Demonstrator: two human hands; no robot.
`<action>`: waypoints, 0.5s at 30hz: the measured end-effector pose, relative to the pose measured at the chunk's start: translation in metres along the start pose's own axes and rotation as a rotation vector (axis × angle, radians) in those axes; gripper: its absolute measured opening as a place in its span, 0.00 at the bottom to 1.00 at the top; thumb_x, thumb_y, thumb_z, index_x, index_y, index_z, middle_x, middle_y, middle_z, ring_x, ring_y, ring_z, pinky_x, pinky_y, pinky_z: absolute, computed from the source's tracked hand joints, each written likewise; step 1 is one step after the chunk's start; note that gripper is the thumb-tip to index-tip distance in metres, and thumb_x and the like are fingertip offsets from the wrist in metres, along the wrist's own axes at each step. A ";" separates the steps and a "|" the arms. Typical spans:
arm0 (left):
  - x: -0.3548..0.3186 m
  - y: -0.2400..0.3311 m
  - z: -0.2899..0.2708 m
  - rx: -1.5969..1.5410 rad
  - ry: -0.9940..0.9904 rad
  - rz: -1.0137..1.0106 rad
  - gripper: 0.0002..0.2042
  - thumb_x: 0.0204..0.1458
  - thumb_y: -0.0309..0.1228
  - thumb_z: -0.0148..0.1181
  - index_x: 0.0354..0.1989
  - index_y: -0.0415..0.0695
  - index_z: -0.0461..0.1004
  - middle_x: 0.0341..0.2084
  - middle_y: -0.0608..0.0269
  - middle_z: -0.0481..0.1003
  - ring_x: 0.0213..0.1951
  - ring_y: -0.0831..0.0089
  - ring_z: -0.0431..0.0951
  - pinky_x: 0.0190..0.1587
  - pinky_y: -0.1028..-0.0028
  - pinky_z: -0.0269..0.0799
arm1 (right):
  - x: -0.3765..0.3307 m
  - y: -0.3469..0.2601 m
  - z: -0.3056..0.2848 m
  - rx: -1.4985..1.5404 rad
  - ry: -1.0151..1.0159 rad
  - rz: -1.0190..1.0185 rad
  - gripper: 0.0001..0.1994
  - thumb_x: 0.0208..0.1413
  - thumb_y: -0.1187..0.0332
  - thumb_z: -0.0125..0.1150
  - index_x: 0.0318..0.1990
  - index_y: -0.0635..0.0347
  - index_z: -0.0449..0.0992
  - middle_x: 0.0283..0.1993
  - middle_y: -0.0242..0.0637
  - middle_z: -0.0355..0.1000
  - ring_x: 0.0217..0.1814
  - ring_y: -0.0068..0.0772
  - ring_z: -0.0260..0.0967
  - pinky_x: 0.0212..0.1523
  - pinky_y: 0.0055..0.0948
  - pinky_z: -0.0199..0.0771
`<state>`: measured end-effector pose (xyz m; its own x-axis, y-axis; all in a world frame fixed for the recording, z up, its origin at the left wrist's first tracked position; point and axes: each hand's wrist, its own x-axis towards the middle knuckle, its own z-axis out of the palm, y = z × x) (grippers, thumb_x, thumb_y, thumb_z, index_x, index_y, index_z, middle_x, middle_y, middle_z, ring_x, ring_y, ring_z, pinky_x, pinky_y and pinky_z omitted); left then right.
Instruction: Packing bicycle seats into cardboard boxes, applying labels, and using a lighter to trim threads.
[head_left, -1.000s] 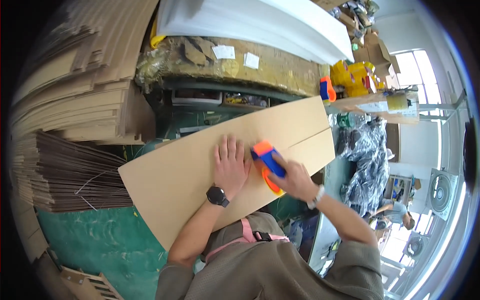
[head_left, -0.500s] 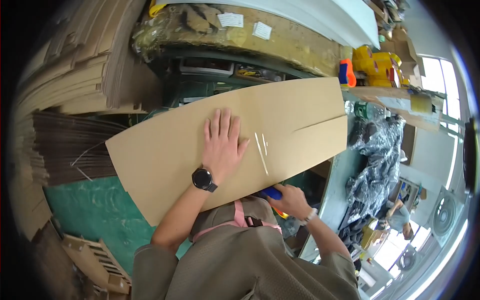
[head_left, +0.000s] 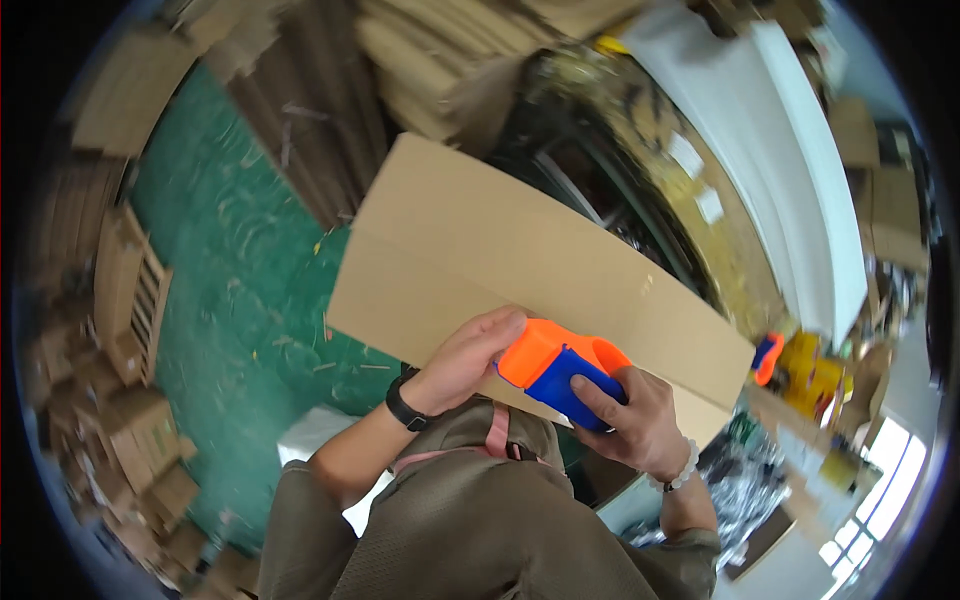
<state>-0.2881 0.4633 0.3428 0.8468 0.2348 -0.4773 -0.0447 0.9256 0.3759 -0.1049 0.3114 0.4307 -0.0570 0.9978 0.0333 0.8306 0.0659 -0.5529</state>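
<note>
An orange-and-blue tape dispenser [head_left: 565,370] is held over the cardboard box [head_left: 500,225] in front of me. My right hand [head_left: 640,420] is wrapped around its blue part, with the thumb lying along the side. At its orange front end, my left hand [head_left: 465,365] has its fingers closed against the edge. Whether a strip of tape is between those fingers is hidden. The closed, flattish brown box lies slanted, its near side close to my body, partly behind both hands.
Stacked cardboard sheets [head_left: 440,60] stand beyond the box. A workbench [head_left: 735,215] carries a long white piece [head_left: 765,120]. Another orange-and-blue dispenser [head_left: 767,358] sits beside yellow rolls [head_left: 815,375]. Green floor [head_left: 240,290] and cartons [head_left: 140,430] are at the left.
My left hand has left the box's top and come to the dispenser's front. The right hand has raised the dispenser from beside my waist. The view and the box have turned clockwise.
</note>
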 end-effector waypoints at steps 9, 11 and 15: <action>-0.045 0.074 -0.081 0.701 0.493 0.403 0.11 0.61 0.33 0.53 0.35 0.36 0.76 0.24 0.69 0.76 0.27 0.82 0.73 0.32 0.80 0.71 | 0.106 -0.037 0.056 -0.152 -0.150 -0.100 0.34 0.34 0.67 0.75 0.55 0.48 0.71 0.29 0.38 0.66 0.24 0.38 0.68 0.22 0.33 0.70; -0.044 0.129 -0.127 0.448 0.610 0.551 0.13 0.61 0.33 0.53 0.34 0.35 0.76 0.26 0.63 0.78 0.28 0.81 0.75 0.30 0.80 0.71 | 0.133 -0.040 0.061 -0.192 -0.187 0.020 0.33 0.38 0.63 0.73 0.57 0.49 0.70 0.30 0.40 0.66 0.24 0.39 0.68 0.23 0.36 0.72; -0.017 0.171 -0.226 0.620 0.615 0.461 0.14 0.60 0.36 0.54 0.33 0.35 0.77 0.26 0.59 0.78 0.27 0.79 0.76 0.31 0.79 0.72 | 0.190 -0.047 0.095 -0.225 -0.308 0.033 0.30 0.45 0.58 0.67 0.58 0.49 0.69 0.30 0.43 0.66 0.22 0.44 0.71 0.23 0.38 0.74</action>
<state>-0.4295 0.6848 0.2355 0.3851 0.8097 -0.4428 0.1334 0.4260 0.8949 -0.2069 0.4975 0.3841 -0.1636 0.9538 -0.2521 0.9336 0.0671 -0.3521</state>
